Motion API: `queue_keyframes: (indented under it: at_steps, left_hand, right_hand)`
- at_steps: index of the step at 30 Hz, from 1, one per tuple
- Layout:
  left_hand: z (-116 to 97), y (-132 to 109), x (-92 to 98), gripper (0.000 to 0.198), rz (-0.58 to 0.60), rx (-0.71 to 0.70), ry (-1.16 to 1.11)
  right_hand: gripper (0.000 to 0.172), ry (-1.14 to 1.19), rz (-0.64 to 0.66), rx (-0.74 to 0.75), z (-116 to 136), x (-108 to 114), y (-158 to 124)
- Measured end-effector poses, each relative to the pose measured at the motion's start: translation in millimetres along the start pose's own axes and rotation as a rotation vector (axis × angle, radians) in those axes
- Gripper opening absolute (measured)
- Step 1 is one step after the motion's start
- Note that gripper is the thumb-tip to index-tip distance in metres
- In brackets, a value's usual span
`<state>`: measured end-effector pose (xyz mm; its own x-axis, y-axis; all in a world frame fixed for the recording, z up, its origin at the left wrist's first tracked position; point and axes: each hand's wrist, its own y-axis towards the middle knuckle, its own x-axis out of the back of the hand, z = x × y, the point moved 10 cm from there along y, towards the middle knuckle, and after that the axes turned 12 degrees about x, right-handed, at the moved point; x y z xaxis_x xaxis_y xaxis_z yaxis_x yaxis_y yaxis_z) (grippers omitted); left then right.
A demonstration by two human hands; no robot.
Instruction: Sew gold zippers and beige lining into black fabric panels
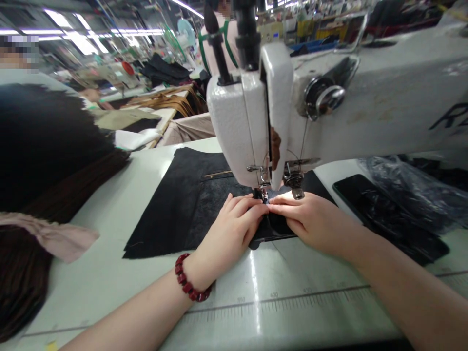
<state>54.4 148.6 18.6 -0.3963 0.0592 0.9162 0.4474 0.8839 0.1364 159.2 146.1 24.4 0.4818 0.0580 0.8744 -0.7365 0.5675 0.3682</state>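
My left hand (234,219) and right hand (310,217) lie side by side near the middle of the sewing table (109,302), palms down, fingers curled and almost meeting at their tips just in front of the needle of a white sewing machine (252,112). Both rest on a black cloth (164,209), which lies flat on the table and runs under the machine's metal foot (262,185). Neither hand is spread wide. The fingers bear down on the cloth, though I cannot tell whether any of them pinches it. Held this close on either side of the foot, they seem placed to keep the layers flat and guide them under the needle. A metal zipper (218,174) is set in the cloth beyond my left hand. A red bead bracelet (185,278) circles my left wrist. Ruler marks (274,304) run along the table's near edge, probably for measuring against. Toward the right edge, a flat black piece (387,219) lies beside a crumpled clear plastic bag (413,187). At the left edge, a pile of dark cloth (47,146) sits with a pink strip (51,236) on it, within reach. Beyond the machine, a person (219,44) wearing green straps stands among other benches.
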Motion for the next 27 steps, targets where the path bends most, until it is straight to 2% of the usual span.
queue_keyframes:
  at_steps: [3,9,14,22,27]
  left_hand:
    - [6,4,3.2,0.026,0.002,0.059,-0.074]
    - [8,9,4.4,0.025,0.041,0.054,-0.093]
    - [9,9,5.2,0.026,0.068,0.054,-0.081]
    - [7,1,0.2,0.033,0.162,-0.058,0.044]
    - [7,-8,-3.7,0.033,0.138,-0.125,0.095]
  right_hand:
    - [0.037,-0.016,0.013,-0.001,0,-1,1]
    - [0.035,-0.072,0.029,0.001,3,-1,1]
    - [0.039,-0.06,0.039,-0.007,2,-4,-1]
    - [0.038,0.04,0.013,-0.009,-3,-2,-7]
    - [0.028,0.024,-0.033,-0.085,-11,2,-12]
